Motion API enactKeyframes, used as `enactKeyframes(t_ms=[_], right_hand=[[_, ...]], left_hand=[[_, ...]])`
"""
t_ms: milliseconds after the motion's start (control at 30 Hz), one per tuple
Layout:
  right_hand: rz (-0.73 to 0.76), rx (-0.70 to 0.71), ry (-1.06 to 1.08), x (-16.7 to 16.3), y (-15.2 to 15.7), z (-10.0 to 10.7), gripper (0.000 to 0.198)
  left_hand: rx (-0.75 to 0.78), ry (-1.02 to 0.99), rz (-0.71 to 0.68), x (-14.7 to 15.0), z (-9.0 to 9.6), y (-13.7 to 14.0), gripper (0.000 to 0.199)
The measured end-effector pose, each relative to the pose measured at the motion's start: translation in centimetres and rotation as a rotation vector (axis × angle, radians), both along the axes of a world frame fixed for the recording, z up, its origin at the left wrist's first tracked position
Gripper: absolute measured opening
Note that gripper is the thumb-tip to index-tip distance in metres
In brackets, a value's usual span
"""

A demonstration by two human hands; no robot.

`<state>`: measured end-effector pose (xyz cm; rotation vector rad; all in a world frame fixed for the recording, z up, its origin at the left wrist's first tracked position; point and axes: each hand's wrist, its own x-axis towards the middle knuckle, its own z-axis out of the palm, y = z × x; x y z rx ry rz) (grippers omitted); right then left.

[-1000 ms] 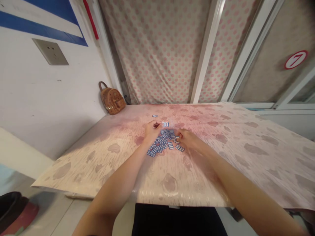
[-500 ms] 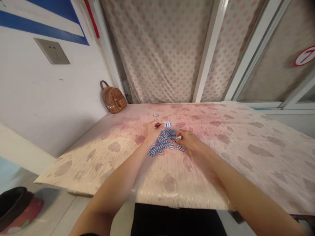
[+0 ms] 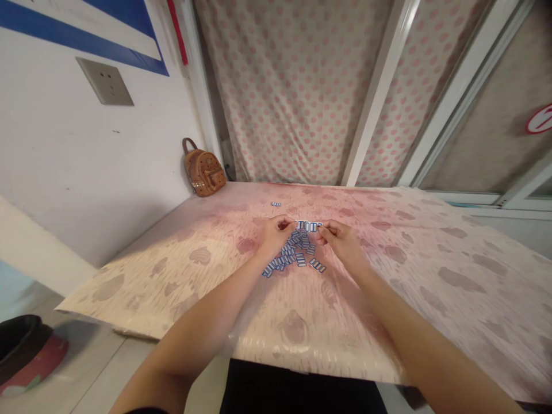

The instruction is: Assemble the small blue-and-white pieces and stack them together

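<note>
Between my two hands stretches a short blue-and-white strip [image 3: 308,226] with rectangular segments; its exact kind I cannot make out. My left hand [image 3: 276,234] pinches its left end between thumb and fingers. At the right end, the fingertips of my right hand [image 3: 340,237] are closed on it too. Right below lies a loose pile of similar blue-and-white pieces [image 3: 287,253] on the table, partly hidden behind my left hand and the strip. One separate piece [image 3: 317,265] rests at the pile's right, and another small piece [image 3: 276,204] lies farther back.
A patterned cloth covers the table [image 3: 414,276]. At its back left corner a small brown backpack [image 3: 206,172] leans near the wall. Behind stands a dotted curtain [image 3: 293,92] with window frames. A dark-rimmed bin [image 3: 32,356] is on the floor at the left.
My right hand has moved up and left from the pile's right side, bringing a piece to the strip in my left hand. The strip between the hands now looks longer.
</note>
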<state>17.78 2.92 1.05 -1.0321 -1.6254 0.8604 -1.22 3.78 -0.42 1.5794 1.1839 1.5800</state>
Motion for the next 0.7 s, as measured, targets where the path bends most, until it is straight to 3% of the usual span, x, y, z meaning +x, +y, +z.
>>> enactKeyframes(t_ms=[133, 367, 700], right_hand=[[-0.022, -0.052, 0.039, -0.53, -0.39, -0.1, 0.025], [-0.133, 0.004, -0.142, -0.41, -0.67, 0.08, 0.02], [-0.145, 0.035, -0.192, -0.77, -1.05, 0.17, 0.021]], left_hand=[[0.01, 0.011, -0.015, 0.35, 0.04, -0.36, 0.011], [-0.017, 0.031, -0.063, 0.51, 0.21, -0.84, 0.016], [-0.005, 0.02, -0.071, 0.87, -0.22, -0.67, 0.016]])
